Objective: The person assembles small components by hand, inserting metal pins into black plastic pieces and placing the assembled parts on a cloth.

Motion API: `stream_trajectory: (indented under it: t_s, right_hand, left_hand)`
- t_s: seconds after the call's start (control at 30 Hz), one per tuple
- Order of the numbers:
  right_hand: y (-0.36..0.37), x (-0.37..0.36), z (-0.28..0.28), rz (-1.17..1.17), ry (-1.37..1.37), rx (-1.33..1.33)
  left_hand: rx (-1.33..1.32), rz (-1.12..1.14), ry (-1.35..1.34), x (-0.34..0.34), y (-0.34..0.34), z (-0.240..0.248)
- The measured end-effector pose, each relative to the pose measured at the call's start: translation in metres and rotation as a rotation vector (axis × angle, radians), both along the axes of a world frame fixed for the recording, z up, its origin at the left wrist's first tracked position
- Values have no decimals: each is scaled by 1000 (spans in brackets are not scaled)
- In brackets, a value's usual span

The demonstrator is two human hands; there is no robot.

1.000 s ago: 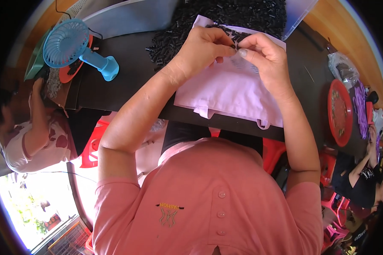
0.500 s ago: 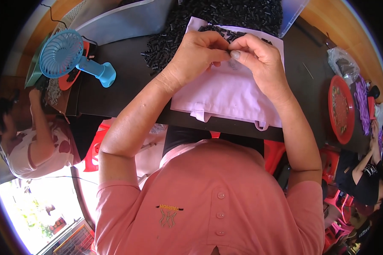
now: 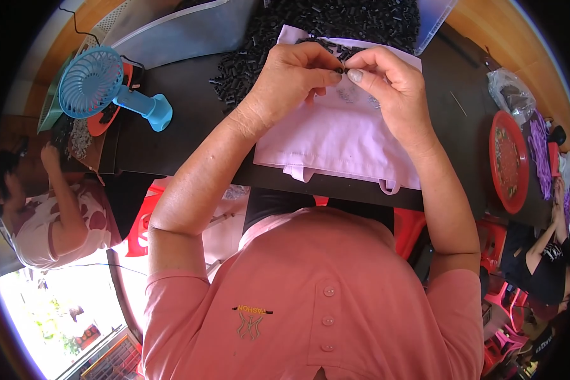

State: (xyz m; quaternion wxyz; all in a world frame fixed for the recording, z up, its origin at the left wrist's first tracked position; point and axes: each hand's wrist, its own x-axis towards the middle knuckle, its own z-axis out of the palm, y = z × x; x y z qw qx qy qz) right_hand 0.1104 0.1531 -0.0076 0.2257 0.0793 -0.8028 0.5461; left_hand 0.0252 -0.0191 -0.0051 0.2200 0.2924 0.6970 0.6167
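Note:
My left hand (image 3: 290,75) and my right hand (image 3: 398,87) meet fingertip to fingertip above a pale lilac cloth bag (image 3: 323,139). Between the left thumb and forefinger is a small black piece (image 3: 340,70), mostly hidden. My right thumb and forefinger pinch at its end; what they hold is too small to make out. Tiny silvery bits (image 3: 346,96) lie on the bag under the hands. Just beyond them spreads a big heap of short black tubular pieces (image 3: 348,22), some resting on the bag's far edge.
A blue fan (image 3: 94,82) stands at the left, before a translucent bin (image 3: 190,35). At the right are a red tray (image 3: 524,161) of small parts, a clear plastic bag (image 3: 512,95) and a thin metal rod (image 3: 458,104). Other people sit on both sides.
My right hand has shifted slightly right, and the fingertips have parted a little, showing more of the black piece. The silvery bits on the bag show more.

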Motion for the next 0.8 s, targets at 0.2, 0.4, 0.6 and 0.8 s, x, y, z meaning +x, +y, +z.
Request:
stream_trajectory:
  t_s: [0.2,0.4,0.6,0.8]
  right_hand:
    - [0,-1,-1,-3,-4,79]
    - [0,-2,-1,-13,31,147]
    - [0,-3,-6,6,80,192]
    - [-1,-2,-5,12,76,161]
  left_hand:
    - [2,-7,22,1,0,0]
    - [-14,-22,41,1,-2,1]
    - [-31,-15,37,1,-2,0]
    - [-35,-19,52,1,-2,0]
